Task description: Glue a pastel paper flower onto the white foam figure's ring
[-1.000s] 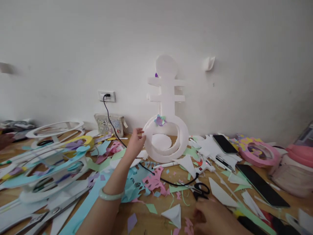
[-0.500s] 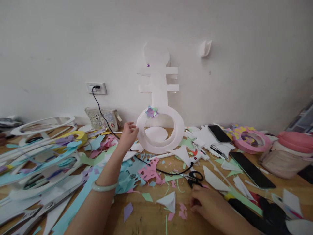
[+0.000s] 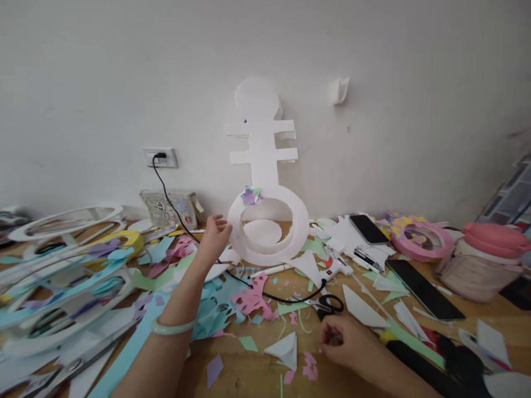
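A white cut-out figure (image 3: 264,160) with a round top, side bars and a ring base stands against the wall. Paper flowers (image 3: 251,195) in purple, teal and green sit on the ring's upper left. My left hand (image 3: 216,235) is beside the ring's left edge, fingers apart and holding nothing. Over the table, my right hand (image 3: 338,341) has its fingers curled; whatever they hold, if anything, is hidden. Black-handled scissors (image 3: 329,304) lie just above it, and a white glue gun (image 3: 337,267) with a black cord rests behind them.
Paper scraps (image 3: 253,296) cover the wooden table. White and coloured frames (image 3: 68,221) and large scissors (image 3: 74,365) lie left. Two phones (image 3: 425,288), a pink ring (image 3: 422,239) and a pink-lidded container (image 3: 483,262) are right. The cord runs to a wall socket (image 3: 160,157).
The view has shifted slightly, so the figure appears lower and further left. My left hand stays near the ring. The fingers of my right hand have curled in more.
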`<action>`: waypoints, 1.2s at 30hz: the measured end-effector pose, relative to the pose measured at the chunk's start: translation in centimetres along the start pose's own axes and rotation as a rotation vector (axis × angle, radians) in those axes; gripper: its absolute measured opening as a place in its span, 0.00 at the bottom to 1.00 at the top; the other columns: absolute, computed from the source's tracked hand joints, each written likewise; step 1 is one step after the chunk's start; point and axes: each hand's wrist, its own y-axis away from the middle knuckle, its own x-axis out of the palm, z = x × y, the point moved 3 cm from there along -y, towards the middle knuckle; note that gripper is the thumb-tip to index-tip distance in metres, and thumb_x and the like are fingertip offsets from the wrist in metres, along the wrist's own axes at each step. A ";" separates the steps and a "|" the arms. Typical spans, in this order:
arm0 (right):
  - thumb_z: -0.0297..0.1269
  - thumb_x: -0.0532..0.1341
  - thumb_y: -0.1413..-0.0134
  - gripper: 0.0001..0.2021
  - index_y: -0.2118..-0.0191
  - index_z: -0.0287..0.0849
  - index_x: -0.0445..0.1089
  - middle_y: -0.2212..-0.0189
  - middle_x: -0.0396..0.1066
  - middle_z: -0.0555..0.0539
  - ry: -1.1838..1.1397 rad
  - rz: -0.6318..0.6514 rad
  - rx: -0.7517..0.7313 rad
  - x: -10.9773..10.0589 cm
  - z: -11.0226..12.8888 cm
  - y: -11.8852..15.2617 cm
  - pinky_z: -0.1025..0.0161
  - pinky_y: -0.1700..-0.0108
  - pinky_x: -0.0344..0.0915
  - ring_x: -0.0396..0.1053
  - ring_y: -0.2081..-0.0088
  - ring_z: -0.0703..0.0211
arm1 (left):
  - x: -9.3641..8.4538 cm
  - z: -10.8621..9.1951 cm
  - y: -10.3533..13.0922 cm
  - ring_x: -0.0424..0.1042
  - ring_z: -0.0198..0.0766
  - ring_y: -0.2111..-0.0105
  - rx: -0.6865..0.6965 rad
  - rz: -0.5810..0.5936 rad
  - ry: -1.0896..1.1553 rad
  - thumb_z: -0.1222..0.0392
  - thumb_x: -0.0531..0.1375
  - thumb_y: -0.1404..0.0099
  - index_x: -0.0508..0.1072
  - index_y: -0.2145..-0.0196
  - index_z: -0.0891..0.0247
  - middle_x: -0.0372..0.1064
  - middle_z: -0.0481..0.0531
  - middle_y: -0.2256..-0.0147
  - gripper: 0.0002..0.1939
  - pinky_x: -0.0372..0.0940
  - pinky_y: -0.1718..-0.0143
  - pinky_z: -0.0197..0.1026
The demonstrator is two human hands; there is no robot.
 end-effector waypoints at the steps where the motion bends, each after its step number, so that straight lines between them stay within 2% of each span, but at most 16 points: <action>1: 0.35 0.62 0.62 0.03 0.75 0.46 0.69 0.75 0.73 0.48 -0.051 0.009 -0.011 0.2 -0.2 -0.2 0.61 0.71 0.59 0.69 0.71 0.54 | 0.0 0.0 -0.1 0.73 0.39 0.62 0.007 -0.002 0.001 0.61 0.60 0.33 0.68 0.51 0.65 0.70 0.53 0.56 0.13 0.71 0.63 0.45; 5: 0.36 0.61 0.62 0.15 0.63 0.42 0.72 0.70 0.75 0.47 -0.166 0.037 -0.034 0.5 -0.8 -0.6 0.62 0.64 0.64 0.72 0.66 0.54 | 0.0 0.2 -0.2 0.73 0.38 0.65 0.040 -0.017 -0.006 0.67 0.60 0.37 0.66 0.54 0.64 0.70 0.52 0.62 0.13 0.71 0.65 0.42; 8: 0.40 0.61 0.58 0.14 0.63 0.41 0.74 0.70 0.74 0.46 -0.137 0.052 -0.051 0.3 -0.9 -0.6 0.62 0.65 0.62 0.70 0.66 0.55 | -0.2 -0.2 0.1 0.74 0.42 0.65 0.084 -0.052 -0.034 0.68 0.59 0.41 0.64 0.57 0.63 0.68 0.52 0.64 0.14 0.71 0.64 0.45; 10: 0.41 0.61 0.57 0.12 0.67 0.41 0.75 0.73 0.72 0.48 -0.098 0.051 -0.045 0.1 -0.6 -0.5 0.63 0.68 0.59 0.68 0.69 0.56 | -0.6 -1.3 0.7 0.72 0.48 0.57 0.140 -0.115 -0.063 0.68 0.59 0.43 0.64 0.58 0.63 0.67 0.54 0.61 0.14 0.69 0.57 0.50; 12: 0.42 0.62 0.58 0.12 0.69 0.41 0.75 0.75 0.71 0.49 -0.112 0.043 -0.039 0.0 -0.3 -0.4 0.64 0.69 0.56 0.65 0.71 0.58 | -1.3 -3.2 2.0 0.64 0.53 0.46 0.221 -0.205 -0.089 0.69 0.57 0.42 0.64 0.56 0.63 0.64 0.59 0.54 0.15 0.61 0.46 0.54; 14: 0.43 0.62 0.60 0.12 0.70 0.41 0.73 0.76 0.70 0.50 -0.203 0.030 -0.043 -0.1 0.2 -0.3 0.64 0.69 0.55 0.63 0.73 0.61 | -1.7 -5.7 4.1 0.58 0.51 0.42 0.313 -0.248 -0.096 0.66 0.53 0.37 0.61 0.51 0.61 0.59 0.60 0.47 0.16 0.56 0.42 0.53; 16: 0.45 0.63 0.61 0.12 0.71 0.42 0.70 0.77 0.69 0.52 -0.307 0.033 -0.019 -0.1 0.6 -0.2 0.66 0.73 0.53 0.59 0.77 0.65 | -1.2 -8.1 6.7 0.67 0.49 0.51 0.393 -0.125 -0.104 0.61 0.53 0.35 0.64 0.53 0.58 0.66 0.56 0.53 0.12 0.64 0.52 0.48; 17: 0.46 0.63 0.62 0.13 0.72 0.42 0.69 0.77 0.69 0.52 -0.354 0.041 0.004 -0.2 0.8 -0.1 0.66 0.76 0.51 0.56 0.80 0.67 | -0.2 -9.0 8.2 0.70 0.48 0.57 0.428 0.096 -0.134 0.61 0.51 0.34 0.66 0.55 0.57 0.69 0.55 0.58 0.11 0.65 0.58 0.48; 18: 0.47 0.64 0.63 0.14 0.72 0.43 0.67 0.77 0.69 0.53 -0.402 0.041 0.025 -0.2 1.0 -0.1 0.67 0.78 0.48 0.53 0.82 0.69 | 0.7 -9.7 9.8 0.72 0.46 0.63 0.451 0.257 -0.153 0.60 0.52 0.36 0.69 0.60 0.56 0.71 0.53 0.64 0.08 0.66 0.63 0.45; 20: 0.48 0.65 0.63 0.16 0.72 0.43 0.64 0.75 0.71 0.52 -0.505 0.018 0.052 -0.5 1.4 0.1 0.68 0.81 0.45 0.51 0.84 0.71 | 2.5 -10.3 12.8 0.71 0.43 0.75 0.472 0.490 -0.194 0.61 0.60 0.43 0.73 0.72 0.55 0.71 0.47 0.75 0.02 0.63 0.73 0.41; 21: 0.49 0.65 0.63 0.17 0.72 0.43 0.63 0.74 0.72 0.51 -0.553 -0.005 0.051 -0.7 1.5 0.1 0.69 0.81 0.44 0.52 0.84 0.71 | 3.5 -10.3 14.2 0.70 0.42 0.76 0.476 0.599 -0.224 0.62 0.62 0.46 0.73 0.76 0.55 0.71 0.47 0.78 0.03 0.62 0.74 0.40; 22: 0.50 0.66 0.63 0.18 0.72 0.43 0.62 0.75 0.72 0.51 -0.596 -0.032 0.042 -0.9 1.7 0.2 0.69 0.82 0.44 0.53 0.84 0.71 | 4.6 -10.0 15.5 0.71 0.44 0.75 0.462 0.752 -0.314 0.62 0.62 0.46 0.74 0.76 0.55 0.73 0.48 0.76 0.04 0.61 0.74 0.41; 23: 0.52 0.66 0.62 0.20 0.72 0.43 0.62 0.76 0.70 0.53 -0.629 -0.052 0.031 -1.0 1.8 0.3 0.70 0.82 0.43 0.53 0.84 0.71 | 5.4 -9.7 16.4 0.72 0.45 0.73 0.459 0.821 -0.368 0.62 0.62 0.46 0.75 0.75 0.55 0.74 0.50 0.74 0.03 0.61 0.73 0.41; 28: 0.64 0.67 0.67 0.28 0.72 0.43 0.63 0.86 0.54 0.60 -0.655 -0.122 0.007 -1.2 2.3 0.8 0.69 0.82 0.41 0.48 0.84 0.71 | 7.8 -8.7 17.7 0.74 0.46 0.69 0.396 0.934 -0.450 0.58 0.61 0.44 0.78 0.72 0.55 0.77 0.51 0.71 0.04 0.62 0.69 0.42; 32: 0.66 0.68 0.67 0.30 0.70 0.42 0.64 0.84 0.55 0.59 -0.689 -0.165 0.031 -1.2 2.6 1.3 0.69 0.80 0.41 0.49 0.83 0.71 | 8.1 -8.3 17.6 0.74 0.46 0.66 0.349 0.972 -0.531 0.59 0.59 0.44 0.79 0.69 0.58 0.78 0.52 0.68 0.08 0.63 0.65 0.42; 36: 0.67 0.67 0.68 0.31 0.72 0.42 0.63 0.86 0.54 0.59 -0.679 -0.162 0.027 -1.2 2.5 1.1 0.69 0.80 0.40 0.49 0.83 0.70 | 8.1 -8.2 17.8 0.74 0.45 0.65 0.376 0.980 -0.520 0.61 0.57 0.42 0.79 0.67 0.58 0.79 0.52 0.67 0.10 0.63 0.65 0.41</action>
